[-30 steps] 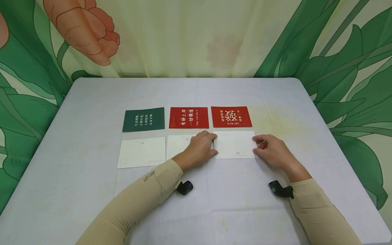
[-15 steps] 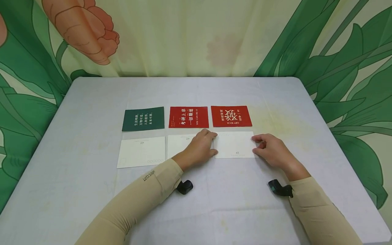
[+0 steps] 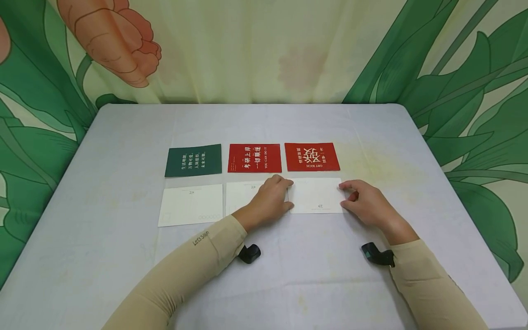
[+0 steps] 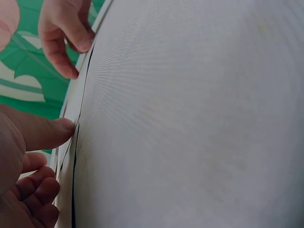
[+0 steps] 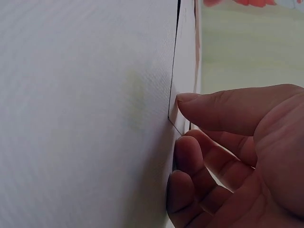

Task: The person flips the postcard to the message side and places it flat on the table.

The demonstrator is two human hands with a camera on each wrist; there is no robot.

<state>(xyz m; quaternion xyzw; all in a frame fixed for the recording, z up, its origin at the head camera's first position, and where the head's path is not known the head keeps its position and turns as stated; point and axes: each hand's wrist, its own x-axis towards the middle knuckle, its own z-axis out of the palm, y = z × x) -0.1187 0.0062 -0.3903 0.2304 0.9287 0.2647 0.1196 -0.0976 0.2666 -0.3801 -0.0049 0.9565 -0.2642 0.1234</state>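
Tablecloth: white cloth (image 3: 313, 293), creased, faintly stained, beneath all six postcards and my forearms.
Backdrop: curtain (image 3: 231, 50) printed with large green leaves and an orange-pink bloom.
Far row, left: dark green postcard (image 3: 173, 162), white Chinese lettering.
Far row, middle: "YOU CAN DO IT" red postcard (image 3: 241, 158).
Far row, right: "GET RICH" red postcard (image 3: 292, 157), directly beyond the card between my hands.
Near row, left: blank-sided white postcard (image 3: 189, 206), small emblem at its top edge.
Near row, middle: partly hidden white postcard (image 3: 241, 195); my left hand (image 3: 268, 199) covers its right part. Whether it meets its right neighbour I cannot tell.
Wrist fittings: two black wrist cameras, left (image 3: 250, 253) and right (image 3: 376, 254), by the cuffs of my tan sleeves (image 3: 181, 270).
Near row, right: emblem-down white postcard (image 3: 315, 195), lying flat between my two hands.
My left grip: thumb and forefinger spread apart, tips touching that card's left edge; other fingers loosely bent.
My right grip: on my right hand (image 3: 367, 201), thumb and forefinger parted, tips at the card's right edge; thumb just beside a corner, remaining fingers bent.
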